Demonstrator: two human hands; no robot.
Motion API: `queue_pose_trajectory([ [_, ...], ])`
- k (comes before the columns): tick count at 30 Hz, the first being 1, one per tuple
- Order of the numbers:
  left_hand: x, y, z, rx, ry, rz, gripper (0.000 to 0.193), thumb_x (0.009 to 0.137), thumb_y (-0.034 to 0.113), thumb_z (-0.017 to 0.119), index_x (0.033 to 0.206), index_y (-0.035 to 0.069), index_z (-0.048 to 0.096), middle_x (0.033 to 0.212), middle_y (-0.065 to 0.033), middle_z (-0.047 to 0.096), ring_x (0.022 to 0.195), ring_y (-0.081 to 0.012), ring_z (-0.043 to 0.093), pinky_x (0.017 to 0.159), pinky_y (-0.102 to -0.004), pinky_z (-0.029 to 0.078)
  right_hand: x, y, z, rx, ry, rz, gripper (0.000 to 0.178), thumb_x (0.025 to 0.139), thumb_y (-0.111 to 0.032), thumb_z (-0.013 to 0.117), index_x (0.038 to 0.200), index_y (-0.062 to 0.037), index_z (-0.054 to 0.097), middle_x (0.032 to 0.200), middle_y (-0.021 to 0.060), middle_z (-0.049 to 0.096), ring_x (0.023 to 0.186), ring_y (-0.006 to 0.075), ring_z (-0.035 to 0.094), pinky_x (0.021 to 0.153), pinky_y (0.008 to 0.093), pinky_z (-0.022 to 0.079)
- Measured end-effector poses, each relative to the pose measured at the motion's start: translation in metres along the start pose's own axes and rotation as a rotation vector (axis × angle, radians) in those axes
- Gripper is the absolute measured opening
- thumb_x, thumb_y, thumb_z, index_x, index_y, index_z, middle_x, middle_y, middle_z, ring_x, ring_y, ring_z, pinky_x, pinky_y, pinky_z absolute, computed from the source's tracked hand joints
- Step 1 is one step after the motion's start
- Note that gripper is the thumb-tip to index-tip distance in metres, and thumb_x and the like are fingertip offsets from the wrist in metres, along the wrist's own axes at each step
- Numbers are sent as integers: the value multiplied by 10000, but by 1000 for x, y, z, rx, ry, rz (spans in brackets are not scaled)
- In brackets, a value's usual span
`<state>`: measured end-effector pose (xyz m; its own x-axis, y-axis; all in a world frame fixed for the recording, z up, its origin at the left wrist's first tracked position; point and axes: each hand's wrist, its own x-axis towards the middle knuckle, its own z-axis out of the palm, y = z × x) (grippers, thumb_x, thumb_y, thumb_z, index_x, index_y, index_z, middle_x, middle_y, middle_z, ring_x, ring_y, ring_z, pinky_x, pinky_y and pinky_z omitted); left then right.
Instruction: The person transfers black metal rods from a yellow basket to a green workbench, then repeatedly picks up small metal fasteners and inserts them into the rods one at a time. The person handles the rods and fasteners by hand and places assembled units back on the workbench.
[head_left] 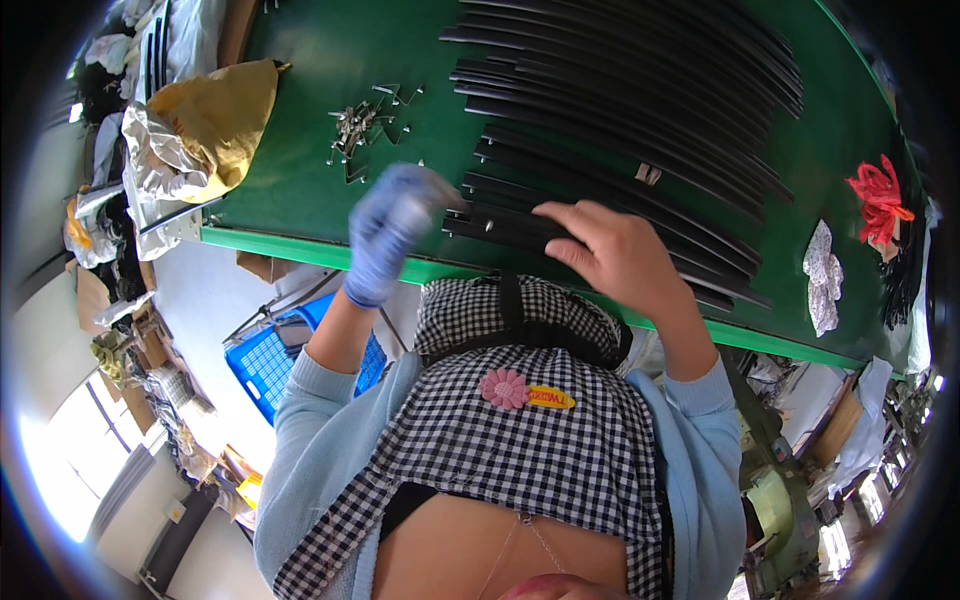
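My left hand [390,225], in a light blue glove, is at the left ends of the nearest black tubes [600,215]. Motion blurs its fingers, so whether they pinch anything does not show. Bare, my right hand [615,250] hovers over or rests on the same tubes, index finger stretched out and thumb apart from it, with nothing visible between them. A small shiny piece [489,226] sits near the tube ends by my left hand. Farther along the tubes lies a small pale piece [648,174]. Beyond my left hand is a loose heap of bent metal clips [358,130].
Many more black tubes [630,70] lie side by side across the green table [300,200]. A yellow and white sack [215,125] stands at its left edge. Red ties [880,200] and a patterned cloth [822,278] lie to the right. Below the table is a blue plastic crate [260,370].
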<state>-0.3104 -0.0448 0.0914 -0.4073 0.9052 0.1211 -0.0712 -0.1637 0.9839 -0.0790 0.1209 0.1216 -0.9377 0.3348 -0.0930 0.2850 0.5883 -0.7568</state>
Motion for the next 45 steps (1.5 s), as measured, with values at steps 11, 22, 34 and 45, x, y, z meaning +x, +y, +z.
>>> queue_pose_trajectory([
  [11, 77, -75, -54, 1745, 210, -619, 631, 789, 721, 629, 1038, 142, 655, 999, -88, 709, 882, -324, 700, 732, -456, 551, 56, 63, 95, -433, 304, 12, 427, 847, -342, 726, 1226, -155, 665, 991, 34, 567, 952, 188, 585, 716, 341, 548],
  [22, 55, -77, -62, 1617, -94, -388, 568, 796, 345, 773, 1286, 128, 584, 1214, -145, 609, 1057, -328, 644, 867, -433, 541, 26, 95, 91, -475, 440, 172, 313, 928, -290, 656, 1195, -131, 687, 1025, 48, 565, 974, 235, 572, 839, 399, 510],
  [34, 63, -77, -56, 1017, -57, -306, 385, 830, 181, 775, 1162, 68, 617, 1058, -93, 672, 938, -211, 682, 831, -351, 581, 29, 78, 99, -109, 662, 121, 223, 848, -118, 707, 1071, -111, 717, 1040, 56, 589, 1039, 278, 564, 888, 412, 502],
  [45, 82, -102, -27, -366, 204, -595, 271, 955, 195, 621, 1157, 14, 620, 1004, -76, 674, 859, -171, 680, 766, -332, 623, 48, 119, 48, -562, 558, 142, 321, 887, -358, 713, 1089, -109, 694, 1062, 50, 623, 1010, 240, 614, 842, 391, 524],
])
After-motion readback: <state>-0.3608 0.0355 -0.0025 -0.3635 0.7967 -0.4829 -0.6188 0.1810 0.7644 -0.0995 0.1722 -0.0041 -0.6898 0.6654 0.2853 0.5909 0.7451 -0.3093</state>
